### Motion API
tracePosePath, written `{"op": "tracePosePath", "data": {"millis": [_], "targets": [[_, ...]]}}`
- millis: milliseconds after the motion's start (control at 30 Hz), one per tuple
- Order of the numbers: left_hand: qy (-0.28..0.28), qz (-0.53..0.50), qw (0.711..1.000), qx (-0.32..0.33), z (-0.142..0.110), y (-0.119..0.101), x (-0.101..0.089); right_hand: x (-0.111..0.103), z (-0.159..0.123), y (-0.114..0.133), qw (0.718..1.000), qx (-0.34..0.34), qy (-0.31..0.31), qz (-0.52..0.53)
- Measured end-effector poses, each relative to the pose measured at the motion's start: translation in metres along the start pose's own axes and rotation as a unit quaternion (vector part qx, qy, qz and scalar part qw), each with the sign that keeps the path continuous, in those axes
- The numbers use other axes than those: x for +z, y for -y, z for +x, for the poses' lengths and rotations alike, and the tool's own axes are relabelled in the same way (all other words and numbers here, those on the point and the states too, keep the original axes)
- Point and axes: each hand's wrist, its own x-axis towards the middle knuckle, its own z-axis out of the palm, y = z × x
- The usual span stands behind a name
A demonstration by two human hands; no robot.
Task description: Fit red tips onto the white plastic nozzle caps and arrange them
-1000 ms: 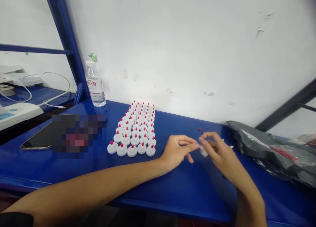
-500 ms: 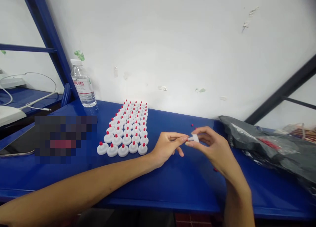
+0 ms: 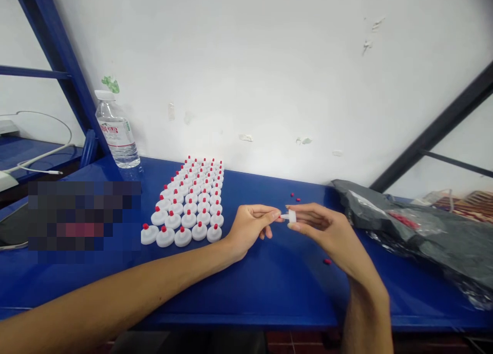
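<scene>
My right hand (image 3: 321, 225) pinches a white nozzle cap (image 3: 291, 216) by its wide base between thumb and fingers, its thin spout pointing left. My left hand (image 3: 254, 228) is closed at the tip of that spout, pinching a small red tip cap (image 3: 279, 219) mostly hidden by the fingertips. Left of my left hand stand several rows of white nozzle caps (image 3: 183, 237), upright on the blue table (image 3: 269, 287), with red tips on top. Loose red tip caps (image 3: 327, 261) lie near my right hand, with others farther back.
At the back left stands a water bottle (image 3: 117, 130) against the wall. A dark grey plastic bag (image 3: 431, 241) covers the table's right side, with a clear bag of red pieces (image 3: 404, 220) on it. A blurred-out dark object (image 3: 77, 215) lies at the left.
The view has shifted a little to the right, so everything appears farther left. Both hands keep hold at the nozzle cap; more of its spout shows between them.
</scene>
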Motion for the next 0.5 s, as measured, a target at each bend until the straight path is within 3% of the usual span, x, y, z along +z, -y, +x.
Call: {"op": "tracePosePath", "data": {"millis": [500], "targets": [[-0.022, 0.033, 0.999, 0.004, -0.0009, 0.0009, 0.0035, 0.0017, 0.0036, -0.0086, 1.0, 0.016, 0.017, 0.02]]}}
